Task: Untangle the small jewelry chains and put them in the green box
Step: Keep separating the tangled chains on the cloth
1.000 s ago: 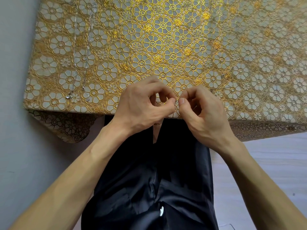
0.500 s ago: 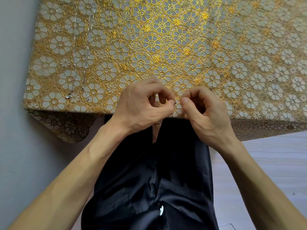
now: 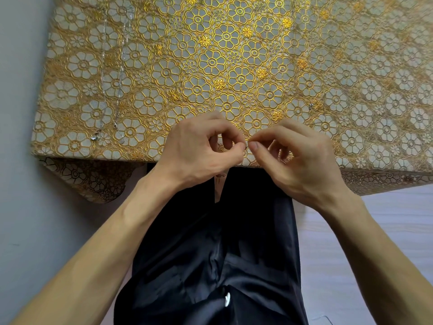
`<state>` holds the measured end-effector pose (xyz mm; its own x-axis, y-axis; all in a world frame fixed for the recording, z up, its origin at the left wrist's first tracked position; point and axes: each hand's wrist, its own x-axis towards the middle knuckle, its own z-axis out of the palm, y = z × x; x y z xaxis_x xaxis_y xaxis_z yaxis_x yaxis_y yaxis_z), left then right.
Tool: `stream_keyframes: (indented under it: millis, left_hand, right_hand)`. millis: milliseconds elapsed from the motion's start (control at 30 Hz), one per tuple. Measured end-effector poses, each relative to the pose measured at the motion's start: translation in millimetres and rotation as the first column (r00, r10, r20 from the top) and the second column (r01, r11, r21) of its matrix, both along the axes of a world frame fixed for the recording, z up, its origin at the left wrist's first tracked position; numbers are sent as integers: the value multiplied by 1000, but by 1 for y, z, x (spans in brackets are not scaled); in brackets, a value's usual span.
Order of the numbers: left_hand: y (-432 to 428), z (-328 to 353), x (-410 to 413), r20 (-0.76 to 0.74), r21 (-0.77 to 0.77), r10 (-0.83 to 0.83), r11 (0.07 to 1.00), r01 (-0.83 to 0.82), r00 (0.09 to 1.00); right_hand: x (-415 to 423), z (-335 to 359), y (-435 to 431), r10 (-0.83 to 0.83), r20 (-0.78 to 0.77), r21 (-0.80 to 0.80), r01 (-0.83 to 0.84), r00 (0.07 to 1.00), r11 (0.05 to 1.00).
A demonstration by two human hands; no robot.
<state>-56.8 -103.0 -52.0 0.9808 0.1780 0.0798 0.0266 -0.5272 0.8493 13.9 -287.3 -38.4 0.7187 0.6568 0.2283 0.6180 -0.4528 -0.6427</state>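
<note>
**Gold floral cloth, fiddly chain stuff**

Gold-and-white flower-pattern cloth (image 3: pixel 234 55) covers the whole worktop, with shiny black clothing (image 3: pixel 210 254) below its near edge. Both hands sit over that edge. The left hand (image 3: pixel 199 148) and right hand (image 3: pixel 302 158) each have thumb and forefinger pinched tight, tips nearly meeting on a fine chain (image 3: pixel 247 146) I can barely make out. Two silver chains (image 3: pixel 120 73) lie stretched out well off to the left.

Two loose chains (image 3: pixel 120 66) lie side by side on the tablecloth (image 3: pixel 234 55), far left, running front to back. At the near edge, centre, left hand (image 3: pixel 199 148) and right hand (image 3: pixel 300 158) meet, pinching a fine chain (image 3: pixel 247 146) between them. A small metal bit (image 3: pixel 311 106) lies just behind the right hand
</note>
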Motion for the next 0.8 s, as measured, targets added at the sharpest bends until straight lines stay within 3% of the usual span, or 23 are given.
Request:
stream_keyframes:
  millis: [533,800]
  left_hand:
    - [1,-1,-1,-12,16,-3,1000,3,1000]
    - [0,-5,-2,43,-21,13,1000,-12,999]
  right_hand:
    - [5,9,2,102,37,-134,-97,994,986]
    - [0,8,8,-16,7,-57,16,1000,998]
